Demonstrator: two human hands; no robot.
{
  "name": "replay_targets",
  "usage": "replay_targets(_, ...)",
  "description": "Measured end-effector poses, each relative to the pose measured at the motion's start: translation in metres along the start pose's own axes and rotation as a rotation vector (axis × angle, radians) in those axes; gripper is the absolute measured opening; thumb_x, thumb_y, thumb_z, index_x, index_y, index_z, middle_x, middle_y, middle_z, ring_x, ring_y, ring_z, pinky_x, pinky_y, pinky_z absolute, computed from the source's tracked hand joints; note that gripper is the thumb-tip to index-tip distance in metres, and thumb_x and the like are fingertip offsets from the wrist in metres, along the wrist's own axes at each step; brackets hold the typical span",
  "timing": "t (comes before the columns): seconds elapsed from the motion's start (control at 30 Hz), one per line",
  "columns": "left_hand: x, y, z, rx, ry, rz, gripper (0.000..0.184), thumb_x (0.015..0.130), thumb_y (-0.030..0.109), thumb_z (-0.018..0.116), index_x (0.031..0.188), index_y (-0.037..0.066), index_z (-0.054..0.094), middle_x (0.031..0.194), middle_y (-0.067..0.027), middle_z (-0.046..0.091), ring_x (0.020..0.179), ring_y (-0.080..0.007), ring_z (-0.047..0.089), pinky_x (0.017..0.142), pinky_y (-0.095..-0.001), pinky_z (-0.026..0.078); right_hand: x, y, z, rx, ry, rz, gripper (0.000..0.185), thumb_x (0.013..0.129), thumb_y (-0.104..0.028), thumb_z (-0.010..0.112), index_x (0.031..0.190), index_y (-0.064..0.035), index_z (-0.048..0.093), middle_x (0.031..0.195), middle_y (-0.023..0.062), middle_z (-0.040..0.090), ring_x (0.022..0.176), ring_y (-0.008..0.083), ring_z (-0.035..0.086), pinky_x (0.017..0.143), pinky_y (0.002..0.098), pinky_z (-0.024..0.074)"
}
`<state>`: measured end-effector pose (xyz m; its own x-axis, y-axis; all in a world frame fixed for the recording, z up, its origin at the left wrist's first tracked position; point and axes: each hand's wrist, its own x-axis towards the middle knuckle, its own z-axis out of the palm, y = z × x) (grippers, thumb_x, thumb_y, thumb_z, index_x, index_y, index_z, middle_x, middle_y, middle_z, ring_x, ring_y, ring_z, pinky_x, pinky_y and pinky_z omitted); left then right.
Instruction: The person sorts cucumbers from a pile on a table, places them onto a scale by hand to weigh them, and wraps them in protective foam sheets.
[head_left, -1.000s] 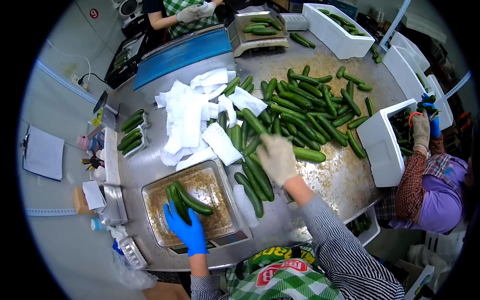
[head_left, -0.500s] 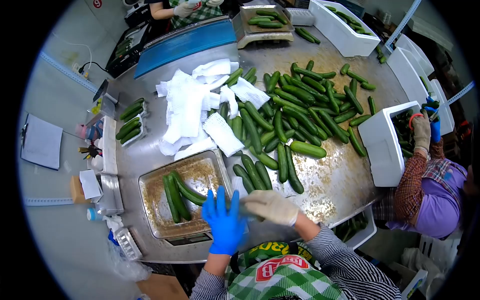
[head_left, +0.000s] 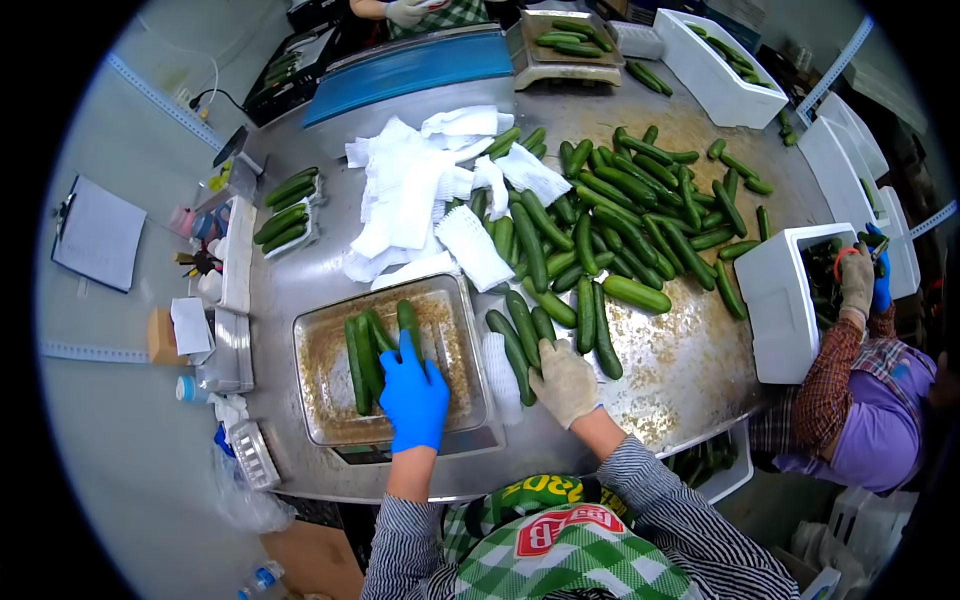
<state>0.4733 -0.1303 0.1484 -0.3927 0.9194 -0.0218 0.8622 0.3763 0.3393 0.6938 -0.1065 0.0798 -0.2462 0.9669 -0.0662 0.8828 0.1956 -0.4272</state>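
Note:
My left hand (head_left: 413, 398), in a blue glove, grips a cucumber (head_left: 408, 320) over the metal tray (head_left: 310, 425). More cucumbers (head_left: 357, 368) lie side by side on the left of that tray. My right hand (head_left: 566, 384), in a beige knit glove, has its fingers around the near end of a cucumber (head_left: 543, 325) on the table, partly hidden by the hand. Two other cucumbers (head_left: 509, 345) lie just left of it, next to a white foam net sleeve (head_left: 500, 372).
A large cucumber pile (head_left: 640, 200) covers the table's middle, with white foam nets (head_left: 400, 190) beside it. A scale (head_left: 560, 65) stands at the back. At right, a co-worker (head_left: 870, 410) handles cucumbers in a white foam box (head_left: 775, 320) using orange-handled scissors (head_left: 842, 262).
My left hand has moved left and over the tray with a cucumber. My right hand has shifted forward onto a cucumber beside the pile. The view has turned slightly.

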Motion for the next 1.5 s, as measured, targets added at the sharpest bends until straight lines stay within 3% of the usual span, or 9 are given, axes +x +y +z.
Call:
replay_targets(0.2, -0.026, -0.016, 0.001, -0.332, 0.234, 0.060, 0.053, 0.095, 0.019, 0.057, 0.144, 0.006, 0.043, 0.124, -0.0250, 0.053, 0.099, -0.0446, 0.061, 0.082, -0.0478, 0.052, 0.006, -0.006, 0.008, -0.069, 0.025, 0.048, 0.033, 0.082, -0.025, 0.067, 0.101, 0.0000, 0.058, 0.096, 0.0190, 0.064, 0.079, 0.0327, 0.069, 0.073, 0.0431, 0.0566)
replay_targets(0.3, -0.044, -0.050, -0.001, -0.598, 0.404, 0.038, 0.047, 0.100, 0.016, 0.052, 0.144, 0.000, 0.043, 0.125, -0.0198, 0.057, 0.112, -0.0306, 0.059, 0.094, -0.0383, 0.047, 0.008, 0.025, 0.014, 0.464, 0.161, 0.129, 0.041, 0.086, -0.026, 0.059, 0.108, 0.0079, 0.063, 0.082, 0.0192, 0.066, 0.071, 0.0336, 0.067, 0.069, 0.0409, 0.0535)
replay_targets(0.33, -0.050, -0.066, -0.008, -0.641, 0.449, -0.020, 0.046, 0.101, 0.016, 0.051, 0.143, 0.000, 0.043, 0.124, -0.0178, 0.057, 0.110, -0.0274, 0.058, 0.093, -0.0366, 0.047, 0.011, 0.018, -0.018, 0.863, -0.149, 0.462, 0.043, 0.088, -0.028, 0.057, 0.111, 0.0086, 0.064, 0.067, 0.0122, 0.061, 0.062, 0.0221, 0.063, 0.059, 0.0347, 0.0503)
replay_targets(0.4, -0.060, -0.101, -0.025, -0.723, 0.550, -0.141, 0.043, 0.103, 0.016, 0.049, 0.142, 0.001, 0.044, 0.121, -0.0138, 0.058, 0.105, -0.0211, 0.057, 0.089, -0.0333, 0.047, -0.001, 0.002, -0.051, 1.072, -0.125, 0.575, 0.043, 0.090, -0.027, 0.057, 0.113, 0.0088, 0.063, 0.064, 0.0069, 0.057, 0.056, 0.0123, 0.054, 0.051, 0.0290, 0.0442)
replay_targets(0.63, -0.089, -0.187, -0.053, -0.988, 0.644, -0.474, 0.030, 0.105, 0.022, 0.048, 0.125, 0.001, 0.052, 0.091, 0.0001, 0.054, 0.074, -0.0063, 0.048, 0.063, -0.0219, 0.042, -0.001, -0.114, -0.042, 0.568, 0.157, -0.069, 0.047, 0.089, -0.022, 0.069, 0.125, 0.0054, 0.058, 0.106, 0.0133, 0.063, 0.076, 0.0180, 0.061, 0.073, 0.0321, 0.0518)
replay_targets(0.83, -0.115, -0.128, -0.034, -0.979, 0.340, -0.192, 0.016, 0.099, 0.013, 0.055, 0.110, 0.002, 0.056, 0.084, -0.0019, 0.054, 0.070, -0.0115, 0.051, 0.062, -0.0283, 0.045, -0.040, -0.164, -0.051, 1.095, -0.373, -0.095, 0.057, 0.099, -0.035, 0.057, 0.141, 0.0016, 0.046, 0.121, 0.0134, 0.063, 0.104, 0.0196, 0.064, 0.093, 0.0302, 0.0495)
replay_targets(0.93, -0.131, -0.056, -0.046, -0.973, 0.032, 0.126, 0.042, 0.093, 0.017, 0.060, 0.130, -0.001, 0.050, 0.099, -0.0247, 0.064, 0.086, -0.0330, 0.069, 0.072, -0.0417, 0.054, -0.067, -0.149, -0.012, 1.014, -0.361, -0.073, 0.049, 0.103, -0.039, 0.047, 0.130, 0.0012, 0.050, 0.111, 0.0140, 0.065, 0.091, 0.0186, 0.063, 0.081, 0.0318, 0.0510)
replay_targets(1.07, -0.137, -0.036, -0.031, -0.964, -0.257, 0.204, 0.066, 0.094, 0.026, 0.062, 0.147, 0.003, 0.031, 0.117, -0.0293, 0.060, 0.095, -0.0486, 0.063, 0.077, -0.0514, 0.054, -0.068, -0.174, -0.038, 1.533, -0.143, 0.283, 0.047, 0.103, -0.038, 0.047, 0.131, -0.0007, 0.049, 0.090, 0.0112, 0.064, 0.080, 0.0196, 0.062, 0.073, 0.0319, 0.0510)
replay_targets(1.5, -0.107, -0.056, -0.037, -0.887, -0.207, 0.206, 0.034, 0.090, 0.033, 0.069, 0.107, 0.004, 0.062, 0.088, -0.0183, 0.069, 0.076, -0.0355, 0.068, 0.068, -0.0432, 0.054, -0.084, -0.173, -0.026, 1.530, 0.064, 0.254, 0.047, 0.100, -0.025, 0.055, 0.138, -0.0017, 0.041, 0.105, 0.0097, 0.063, 0.085, 0.0159, 0.061, 0.071, 0.0278, 0.0511)
